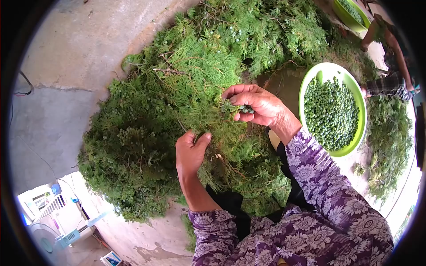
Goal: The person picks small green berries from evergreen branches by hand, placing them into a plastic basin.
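My right hand (262, 105) is closed, thumb against fingers, with several small green cones (245, 108) showing between the fingers and palm. Lower and to the left, my left hand (191, 153) is curled around a leafy evergreen sprig (197, 124), whose feathery tips reach up toward the right hand. The part inside the left fist is hidden. Both hands are over a big heap of cut evergreen branches (191, 66). Just right of my right wrist stands a light green basin (303, 99) holding many loose green cones (330, 115).
Another green basin (353, 24) is at the top right, near a person (392, 57) bending with bare arms. More cut branches (388, 142) lie along the right side. A fan (46, 241) and a white rack (46, 206) stand at lower left on the concrete floor (53, 133).
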